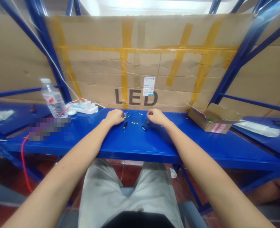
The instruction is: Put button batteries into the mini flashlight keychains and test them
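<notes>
My left hand rests on the blue table with its fingers curled, right beside a small cluster of shiny coloured metal pieces. What it grips, if anything, is hidden. Across from it my right hand is closed, thumb and fingers bent together. Anything between those fingers is too small to make out. Between the hands lie a short black cylinder, several small silver round pieces and a dark carabiner clip. Another tiny silver piece sits just below my right fingertips.
An open cardboard box stands to the right. On the left are a water bottle, a white power strip and a red cable. A large cardboard sheet marked LED backs the blue table.
</notes>
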{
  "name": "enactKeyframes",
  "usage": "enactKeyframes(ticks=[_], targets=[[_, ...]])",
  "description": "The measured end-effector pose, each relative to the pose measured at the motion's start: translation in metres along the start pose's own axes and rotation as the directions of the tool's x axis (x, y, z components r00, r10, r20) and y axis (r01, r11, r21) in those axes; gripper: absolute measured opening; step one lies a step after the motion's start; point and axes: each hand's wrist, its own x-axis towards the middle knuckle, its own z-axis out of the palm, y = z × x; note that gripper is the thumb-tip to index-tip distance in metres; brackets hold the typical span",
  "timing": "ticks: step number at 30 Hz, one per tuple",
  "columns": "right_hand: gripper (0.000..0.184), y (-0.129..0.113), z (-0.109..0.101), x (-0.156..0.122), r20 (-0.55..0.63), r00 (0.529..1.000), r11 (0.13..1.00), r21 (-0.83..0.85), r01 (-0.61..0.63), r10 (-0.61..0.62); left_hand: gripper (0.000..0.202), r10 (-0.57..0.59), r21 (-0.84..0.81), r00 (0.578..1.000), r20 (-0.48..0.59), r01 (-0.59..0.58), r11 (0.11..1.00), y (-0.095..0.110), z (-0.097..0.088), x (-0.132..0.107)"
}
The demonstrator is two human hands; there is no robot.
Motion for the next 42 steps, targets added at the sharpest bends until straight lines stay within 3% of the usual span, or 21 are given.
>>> enactKeyframes(ticks=[6,10,16,19,21,25,31,35,42], targets=[[0.015,-0.004,0.004,-0.001,0.033,0.999,0.999,0.031,0.022,-0.023,0.02,0.055,0.001,0.998,0.001,-0.055,0.998,-0.002,0.007,0.004],[0.017,-0.001,0.008,0.001,0.021,0.998,0.995,0.071,0.065,-0.067,0.018,0.101,-0.03,0.988,-0.118,-0.106,0.994,-0.003,0.005,0.004],[0.05,-0.003,0.017,0.001,-0.058,0.946,0.882,0.346,0.319,-0.319,0.013,0.335,-0.225,0.89,-0.308,-0.41,0.884,0.012,-0.003,-0.002],[0.06,-0.006,0.022,0.002,-0.077,0.936,0.808,0.484,0.335,-0.342,0.013,0.409,-0.304,0.828,-0.384,-0.531,0.79,0.027,-0.004,-0.009],[0.051,-0.008,0.023,0.002,-0.058,0.947,0.803,0.515,0.299,-0.315,0.012,0.443,-0.328,0.793,-0.419,-0.587,0.74,0.036,-0.005,-0.013],[0.013,-0.011,0.018,0.0,0.053,0.964,0.86,0.465,0.208,-0.262,0.014,0.492,-0.305,0.752,-0.438,-0.639,0.706,0.044,-0.005,-0.017],[0.004,-0.016,0.012,-0.004,0.109,0.962,0.869,0.464,0.172,-0.249,0.018,0.489,-0.165,0.78,-0.39,-0.582,0.796,0.041,-0.003,-0.014],[0.01,-0.014,0.012,-0.005,0.159,0.959,0.881,0.452,0.138,-0.233,0.022,0.475,-0.101,0.803,-0.359,-0.54,0.836,0.042,-0.004,-0.014],[0.013,-0.014,0.007,-0.008,0.01,0.961,0.932,0.246,0.266,-0.277,0.03,0.426,-0.1,0.874,-0.235,-0.457,0.884,0.048,-0.004,-0.018]])
